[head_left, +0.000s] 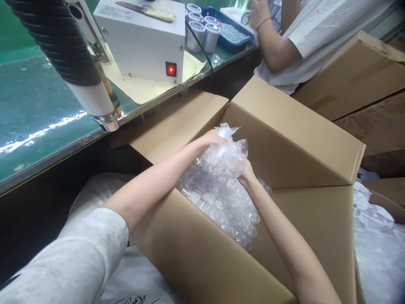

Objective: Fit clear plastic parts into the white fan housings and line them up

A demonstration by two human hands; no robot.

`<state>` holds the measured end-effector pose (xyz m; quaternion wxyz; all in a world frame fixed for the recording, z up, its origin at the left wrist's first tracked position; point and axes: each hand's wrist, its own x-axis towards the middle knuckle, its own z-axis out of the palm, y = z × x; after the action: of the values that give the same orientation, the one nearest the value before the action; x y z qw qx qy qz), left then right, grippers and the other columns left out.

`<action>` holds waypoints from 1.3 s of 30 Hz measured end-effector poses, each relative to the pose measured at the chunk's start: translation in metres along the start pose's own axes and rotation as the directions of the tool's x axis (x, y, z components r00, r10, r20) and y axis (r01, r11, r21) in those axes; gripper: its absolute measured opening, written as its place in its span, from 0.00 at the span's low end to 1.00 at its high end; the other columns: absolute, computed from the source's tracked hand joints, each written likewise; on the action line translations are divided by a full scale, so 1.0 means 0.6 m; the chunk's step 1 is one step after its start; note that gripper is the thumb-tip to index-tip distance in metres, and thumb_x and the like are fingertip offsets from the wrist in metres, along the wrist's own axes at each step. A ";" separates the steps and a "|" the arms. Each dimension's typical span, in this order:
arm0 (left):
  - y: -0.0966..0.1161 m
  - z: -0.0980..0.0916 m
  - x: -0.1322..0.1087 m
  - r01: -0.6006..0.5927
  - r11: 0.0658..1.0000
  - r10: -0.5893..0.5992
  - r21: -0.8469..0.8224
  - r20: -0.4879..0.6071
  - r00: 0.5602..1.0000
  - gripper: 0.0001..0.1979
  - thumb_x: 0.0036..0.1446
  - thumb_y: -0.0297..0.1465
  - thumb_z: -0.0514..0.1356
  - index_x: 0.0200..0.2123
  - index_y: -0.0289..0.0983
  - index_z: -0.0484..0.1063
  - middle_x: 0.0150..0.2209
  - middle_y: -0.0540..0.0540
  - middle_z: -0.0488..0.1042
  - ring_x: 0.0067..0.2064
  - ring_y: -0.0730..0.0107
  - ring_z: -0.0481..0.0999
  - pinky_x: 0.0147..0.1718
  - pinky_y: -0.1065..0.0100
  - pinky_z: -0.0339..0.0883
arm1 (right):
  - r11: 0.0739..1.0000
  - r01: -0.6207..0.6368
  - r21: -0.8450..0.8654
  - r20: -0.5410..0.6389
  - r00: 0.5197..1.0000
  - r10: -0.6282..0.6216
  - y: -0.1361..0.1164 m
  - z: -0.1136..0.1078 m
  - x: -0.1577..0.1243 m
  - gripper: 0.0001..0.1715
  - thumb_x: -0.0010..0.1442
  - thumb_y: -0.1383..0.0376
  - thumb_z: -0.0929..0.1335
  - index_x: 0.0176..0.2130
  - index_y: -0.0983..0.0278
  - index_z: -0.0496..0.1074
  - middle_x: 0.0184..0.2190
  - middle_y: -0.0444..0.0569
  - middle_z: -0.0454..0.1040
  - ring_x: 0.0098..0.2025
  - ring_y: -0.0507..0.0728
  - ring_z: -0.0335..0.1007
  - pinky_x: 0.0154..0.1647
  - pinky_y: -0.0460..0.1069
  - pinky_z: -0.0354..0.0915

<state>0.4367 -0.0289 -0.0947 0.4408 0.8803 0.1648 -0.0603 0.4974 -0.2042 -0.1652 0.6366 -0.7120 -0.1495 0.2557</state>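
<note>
A clear plastic bag [225,158], bunched up at its top, is inside an open cardboard box [202,245]. Through its film show many clear round-ended plastic pieces [232,215], packed close together; their exact kind I cannot make out. My left hand [214,137] is closed on the gathered film at the bag's far left. On the bag's right side, my right hand [247,172] grips the crumpled plastic, its fingertips partly hidden by it. Both forearms reach over the box's edges.
Left is a green-topped bench [38,105] with a white machine [142,42], its red switch lit, a knife [145,10] on top. Behind stand white containers [196,36] and a blue tray [232,36] of small pellets. A co-worker's arm [278,50] and stacked cartons [354,80] are right.
</note>
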 end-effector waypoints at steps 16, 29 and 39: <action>0.015 0.006 -0.010 -0.065 0.977 0.070 0.205 -0.015 0.997 0.12 0.46 0.34 0.63 0.34 0.33 0.76 0.36 0.39 0.79 0.39 0.56 0.78 0.36 0.65 0.69 | 0.749 0.365 -0.553 0.244 0.931 -0.273 0.010 -0.025 0.018 0.19 0.63 0.56 0.60 0.38 0.64 0.74 0.28 0.45 0.72 0.27 0.51 0.66 0.28 0.45 0.61; 0.009 -0.007 -0.004 -0.068 0.979 0.100 0.191 -0.161 0.982 0.14 0.52 0.31 0.59 0.43 0.37 0.75 0.40 0.43 0.78 0.44 0.58 0.77 0.42 0.64 0.69 | 0.213 0.636 -0.742 0.669 0.683 0.293 0.254 -0.027 -0.058 0.10 0.64 0.63 0.67 0.43 0.67 0.72 0.48 0.51 0.72 0.51 0.59 0.68 0.53 0.60 0.65; 0.016 -0.004 0.007 -0.118 0.958 0.136 0.260 -0.053 0.989 0.13 0.49 0.25 0.60 0.40 0.31 0.76 0.45 0.38 0.78 0.48 0.54 0.76 0.48 0.61 0.67 | 0.629 0.337 -0.700 0.516 0.848 0.120 0.208 -0.048 -0.017 0.12 0.65 0.61 0.66 0.35 0.68 0.71 0.35 0.46 0.73 0.37 0.53 0.71 0.41 0.52 0.69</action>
<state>0.4439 -0.0316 -0.0871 0.3202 0.9402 0.1143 -0.0218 0.4908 -0.2515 -0.2841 0.2214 -0.8068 -0.4533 0.3075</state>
